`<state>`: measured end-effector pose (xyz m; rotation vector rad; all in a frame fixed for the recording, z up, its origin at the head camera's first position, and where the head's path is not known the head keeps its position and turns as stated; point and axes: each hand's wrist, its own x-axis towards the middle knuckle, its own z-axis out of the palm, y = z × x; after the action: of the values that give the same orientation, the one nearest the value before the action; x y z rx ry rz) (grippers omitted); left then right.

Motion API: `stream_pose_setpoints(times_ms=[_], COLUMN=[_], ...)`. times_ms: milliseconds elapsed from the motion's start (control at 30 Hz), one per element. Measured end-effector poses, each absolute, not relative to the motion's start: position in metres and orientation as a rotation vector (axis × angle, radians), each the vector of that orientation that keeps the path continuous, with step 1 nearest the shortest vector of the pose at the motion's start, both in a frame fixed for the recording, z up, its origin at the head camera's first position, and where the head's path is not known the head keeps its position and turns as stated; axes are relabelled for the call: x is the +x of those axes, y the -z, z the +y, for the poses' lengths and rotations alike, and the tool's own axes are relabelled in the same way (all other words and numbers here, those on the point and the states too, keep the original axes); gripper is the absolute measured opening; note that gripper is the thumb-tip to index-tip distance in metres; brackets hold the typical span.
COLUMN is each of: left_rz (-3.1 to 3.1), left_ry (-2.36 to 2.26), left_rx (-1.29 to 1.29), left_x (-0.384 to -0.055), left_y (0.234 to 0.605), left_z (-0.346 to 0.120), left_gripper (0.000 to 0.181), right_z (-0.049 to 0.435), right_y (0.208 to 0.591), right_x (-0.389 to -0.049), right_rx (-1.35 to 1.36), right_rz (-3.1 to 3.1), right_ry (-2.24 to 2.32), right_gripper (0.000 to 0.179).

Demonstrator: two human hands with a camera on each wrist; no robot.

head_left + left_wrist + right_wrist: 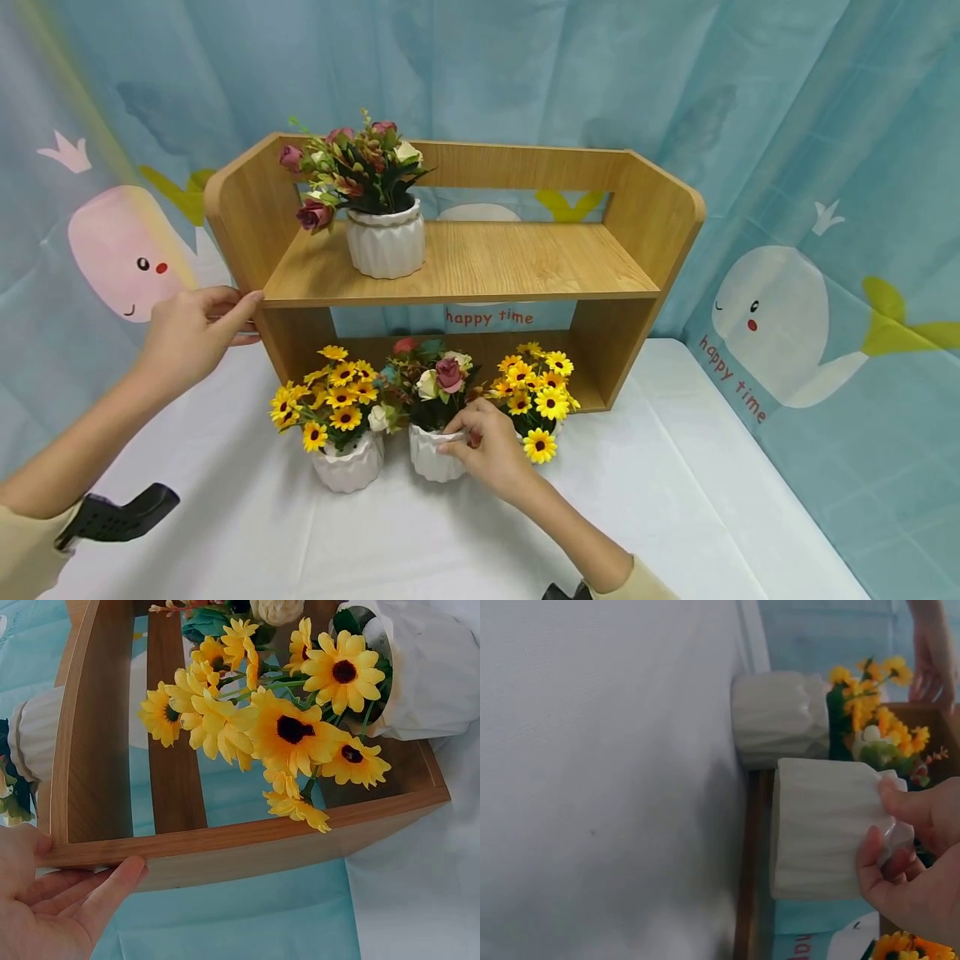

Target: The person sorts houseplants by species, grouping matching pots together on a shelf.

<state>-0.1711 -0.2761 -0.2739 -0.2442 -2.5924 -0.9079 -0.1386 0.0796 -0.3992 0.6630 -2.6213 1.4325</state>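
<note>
1 white fluted pot (pixel 430 457) of mauve and cream roses (pixel 448 377), upright, just left of the right hand (pixel 491 446), the nearer hand; thumb and fingers clamped on its scalloped rim. Pot between 2 white pots of yellow sunflowers (pixel 348 467), before pale wooden shelf (pixel 525 258), well in from right edge of white tabletop (pixel 675 483); base contact unclear. Left hand (pixel 193 332) grips shelf's left side.

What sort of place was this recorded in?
Probably a small staged indoor corner: cartoon-printed blue curtains hang behind and beside a white table, which bears a wooden shelf with potted artificial-looking flowers.
</note>
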Motion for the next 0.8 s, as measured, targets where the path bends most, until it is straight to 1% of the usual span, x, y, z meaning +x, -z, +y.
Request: stream_pose_setpoints(times_ms=[800], left_rz=[-2.603], left_ry=[0.900], left_rx=[-0.246], left_x=[-0.170], left_y=[0.272], left_z=[-0.276], left_gripper=[0.044], right_z=[0.094], right_y=[0.335], right_x=[-0.127], right_rx=[0.862], right_rz=[-2.607], right_ry=[-1.343], right_gripper=[0.009])
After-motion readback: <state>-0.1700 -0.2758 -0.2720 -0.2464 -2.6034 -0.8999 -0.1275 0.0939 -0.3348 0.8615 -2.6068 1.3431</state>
